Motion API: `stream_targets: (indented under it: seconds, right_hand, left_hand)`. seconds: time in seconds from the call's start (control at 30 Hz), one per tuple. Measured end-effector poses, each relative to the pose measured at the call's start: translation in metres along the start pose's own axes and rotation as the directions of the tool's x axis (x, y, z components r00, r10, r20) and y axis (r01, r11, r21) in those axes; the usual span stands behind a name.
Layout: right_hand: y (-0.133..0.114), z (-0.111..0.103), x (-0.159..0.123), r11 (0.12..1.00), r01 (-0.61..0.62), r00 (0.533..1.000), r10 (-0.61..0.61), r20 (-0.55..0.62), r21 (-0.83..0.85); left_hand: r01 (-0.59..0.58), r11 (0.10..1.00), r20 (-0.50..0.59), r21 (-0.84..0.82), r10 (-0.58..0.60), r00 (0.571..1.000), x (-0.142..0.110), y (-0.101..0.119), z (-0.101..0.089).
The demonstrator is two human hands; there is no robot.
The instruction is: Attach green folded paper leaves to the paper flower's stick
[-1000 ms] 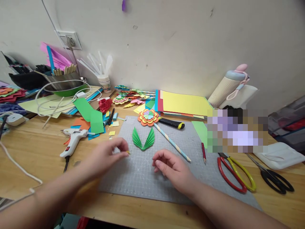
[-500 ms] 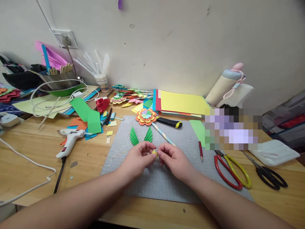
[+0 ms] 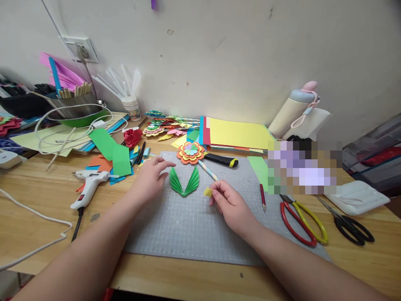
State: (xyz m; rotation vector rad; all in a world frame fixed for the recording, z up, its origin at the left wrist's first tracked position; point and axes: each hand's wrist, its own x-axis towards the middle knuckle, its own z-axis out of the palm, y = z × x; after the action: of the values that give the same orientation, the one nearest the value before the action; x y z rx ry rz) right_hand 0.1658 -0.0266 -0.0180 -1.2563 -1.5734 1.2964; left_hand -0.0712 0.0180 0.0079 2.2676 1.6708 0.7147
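Between thumb and fingers my right hand (image 3: 231, 205) pinches a small yellow piece of paper (image 3: 207, 192) above the grey cutting mat (image 3: 200, 234). My left hand (image 3: 153, 175) has its fingers spread over the mat's left edge, near the left tip of a pleated green paper leaf pair (image 3: 184, 184) that lies in a V shape. No object shows in the left hand. Behind the leaves lies a layered paper flower (image 3: 190, 153) in orange, yellow and pastel colours. Its striped paper stem (image 3: 208, 170) runs towards my right hand. A black and yellow utility knife (image 3: 222, 159) rests beside the flower.
To the left lies a white glue gun (image 3: 90, 188) with its cord, beside green paper strips (image 3: 120, 159). A dark red pencil (image 3: 262, 196), red-and-yellow-handled scissors (image 3: 302, 221) and black scissors (image 3: 353, 228) lie to the right. Stacked coloured paper (image 3: 239, 133) sits against the wall.
My hands have separated. The left hand has let go of the yellow paper and moved left and away from me, its fingers opening. The right hand keeps the paper, and the leaves are fully uncovered.
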Motion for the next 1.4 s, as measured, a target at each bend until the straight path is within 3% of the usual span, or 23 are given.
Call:
stream_targets:
  seconds: [0.13, 0.27, 0.6, 0.77, 0.93, 1.03, 1.23, 1.4]
  right_hand:
    - [-0.005, -0.003, 0.001, 0.996, 0.068, 0.997, -0.069, -0.024, -0.062]
    - [-0.011, -0.006, 0.002, 0.981, 0.148, 0.988, -0.151, -0.017, -0.128]
    - [-0.009, -0.004, 0.001, 0.953, 0.246, 0.969, -0.238, 0.065, -0.175]
    - [-0.01, -0.005, 0.002, 0.942, 0.264, 0.962, -0.242, 0.126, -0.205]
    - [-0.011, -0.005, 0.0, 0.925, 0.29, 0.953, -0.256, 0.162, -0.244]
    - [-0.011, -0.004, -0.001, 0.91, 0.313, 0.946, -0.275, 0.17, -0.273]
    - [-0.011, -0.002, 0.002, 0.931, 0.258, 0.966, -0.246, 0.078, -0.26]
    - [-0.01, -0.006, 0.005, 0.941, 0.199, 0.98, -0.189, 0.061, -0.272]
  left_hand:
    - [-0.117, 0.993, 0.135, 0.017, 0.114, 0.984, 0.003, -0.017, 0.01]
    - [-0.132, 0.988, 0.209, -0.077, 0.145, 0.967, -0.003, -0.003, 0.017]
    - [-0.104, 0.953, 0.252, -0.284, 0.179, 0.951, -0.016, 0.017, 0.015]
    - [-0.131, 0.923, 0.33, -0.361, 0.258, 0.908, -0.023, 0.031, 0.016]
    - [-0.063, 0.907, 0.254, -0.417, 0.182, 0.95, -0.028, 0.044, 0.012]
    - [-0.039, 0.9, 0.292, -0.435, 0.182, 0.939, -0.029, 0.05, 0.012]
    - [-0.027, 0.898, 0.246, -0.439, 0.149, 0.958, -0.032, 0.057, 0.023]
    - [-0.009, 0.961, 0.209, -0.277, 0.069, 0.975, -0.031, 0.054, 0.026]
